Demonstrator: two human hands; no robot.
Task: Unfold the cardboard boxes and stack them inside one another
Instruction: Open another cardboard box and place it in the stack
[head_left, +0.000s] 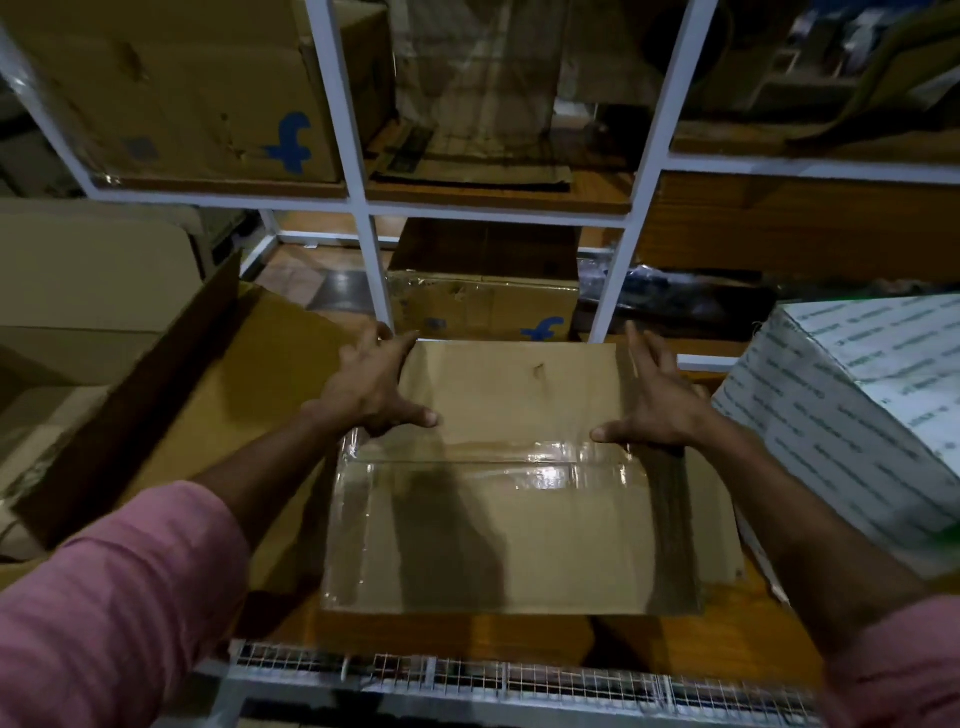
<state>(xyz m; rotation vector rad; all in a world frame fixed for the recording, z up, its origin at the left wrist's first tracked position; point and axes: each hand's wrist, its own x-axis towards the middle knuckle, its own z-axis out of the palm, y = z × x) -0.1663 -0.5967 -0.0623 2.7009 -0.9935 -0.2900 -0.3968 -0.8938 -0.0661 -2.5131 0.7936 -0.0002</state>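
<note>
Flat cardboard box between both hands, long axis running away from the person.

Cardboard box (514, 467), taped and folded flat, lies on the wooden tabletop (701, 654) beside a large open carton (171, 395). Left hand (371, 387) and right hand (657, 397) flank its far half, fingers spread along the side edges, thumbs on top; equally near. Neither hand closes around it.

White printed box (852, 410) close right, open carton flap (156, 395) left (shelf posts (376, 270) just beyond).
</note>
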